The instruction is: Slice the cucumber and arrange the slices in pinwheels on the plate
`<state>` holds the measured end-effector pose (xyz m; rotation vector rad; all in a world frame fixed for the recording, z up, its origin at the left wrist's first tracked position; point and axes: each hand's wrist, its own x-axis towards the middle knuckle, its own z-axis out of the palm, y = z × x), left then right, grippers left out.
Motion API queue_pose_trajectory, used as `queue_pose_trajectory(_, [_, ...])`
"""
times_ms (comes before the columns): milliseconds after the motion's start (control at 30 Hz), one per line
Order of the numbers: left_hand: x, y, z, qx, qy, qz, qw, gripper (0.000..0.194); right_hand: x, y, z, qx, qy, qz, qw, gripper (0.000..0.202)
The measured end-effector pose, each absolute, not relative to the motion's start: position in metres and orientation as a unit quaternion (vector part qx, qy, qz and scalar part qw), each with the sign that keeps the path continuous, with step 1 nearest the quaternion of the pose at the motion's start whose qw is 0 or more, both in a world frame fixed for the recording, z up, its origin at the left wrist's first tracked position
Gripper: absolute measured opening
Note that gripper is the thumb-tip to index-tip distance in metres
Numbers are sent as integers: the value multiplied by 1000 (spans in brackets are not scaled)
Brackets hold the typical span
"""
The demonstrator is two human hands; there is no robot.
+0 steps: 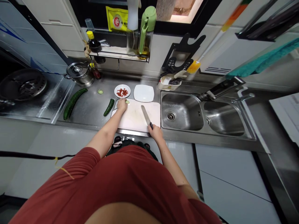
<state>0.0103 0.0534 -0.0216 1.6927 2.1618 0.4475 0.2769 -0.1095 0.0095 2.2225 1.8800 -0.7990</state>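
My right hand point(156, 132) is closed around the black handle of a kitchen knife point(146, 114). Its blade points away from me over the right part of the white cutting board point(134, 119). At the board's far left corner, my left hand point(121, 105) has its fingers curled down over a cucumber piece point(127, 102); only the pale green cut end shows beside the fingers. A shorter length of cucumber point(108, 107) lies just left of the board, and a small cut-off end point(100, 91) is farther back. One long whole cucumber point(74, 102) rests at the left.
Behind the board stand a plate of chopped red pieces point(122, 91) and a white square plate point(144, 93). A double sink point(182, 112) with a faucet point(221, 88) is on the right. A lidded pot point(79, 74) and a wok point(22, 84) are left. A bottle shelf point(119, 56) hangs above.
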Motion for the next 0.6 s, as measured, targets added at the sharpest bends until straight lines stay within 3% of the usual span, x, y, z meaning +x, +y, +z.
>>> queue_pose_trajectory(233, [12, 52, -17, 587, 763, 176, 206, 25, 278, -110, 7, 732, 628, -256, 56, 50])
queue_pose_trajectory(433, [14, 49, -18, 577, 734, 205, 294, 27, 279, -108, 5, 730, 631, -258, 59, 51])
queue_pose_trajectory(600, [9, 44, -18, 650, 648, 158, 365, 27, 279, -109, 5, 728, 632, -258, 57, 50])
